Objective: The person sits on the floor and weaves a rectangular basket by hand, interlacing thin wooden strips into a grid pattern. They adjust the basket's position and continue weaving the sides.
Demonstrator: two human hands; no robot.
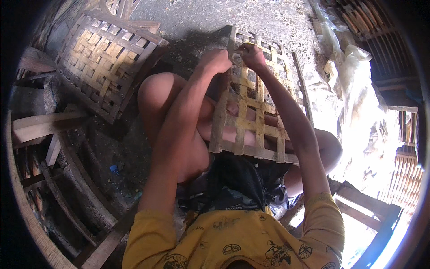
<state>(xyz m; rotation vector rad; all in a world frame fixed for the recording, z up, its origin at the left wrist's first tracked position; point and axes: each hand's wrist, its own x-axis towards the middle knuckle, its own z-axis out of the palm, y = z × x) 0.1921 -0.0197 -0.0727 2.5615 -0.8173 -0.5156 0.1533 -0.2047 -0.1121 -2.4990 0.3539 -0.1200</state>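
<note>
A lattice panel, with pale bamboo strips [242, 92] woven inside a wooden frame [218, 127], rests across my bent legs. My left hand [217, 61] is closed in a fist against the far part of the frame's left rail; what its fingers hold is hidden. Just to the right, my right hand [251, 56] reaches over the panel's far end. Its thumb and fingers are pinched together at a bamboo strip there. The weave has wide square gaps, and my leg shows through them.
Another woven panel [96, 62] in a wooden frame leans at the far left. Wooden slats [49, 123] and curved pieces stand along the left. Crumpled clear plastic sheeting [358, 94] lies at the right, beside a slatted wall [401, 179]. A wooden frame [367, 201] sits at lower right.
</note>
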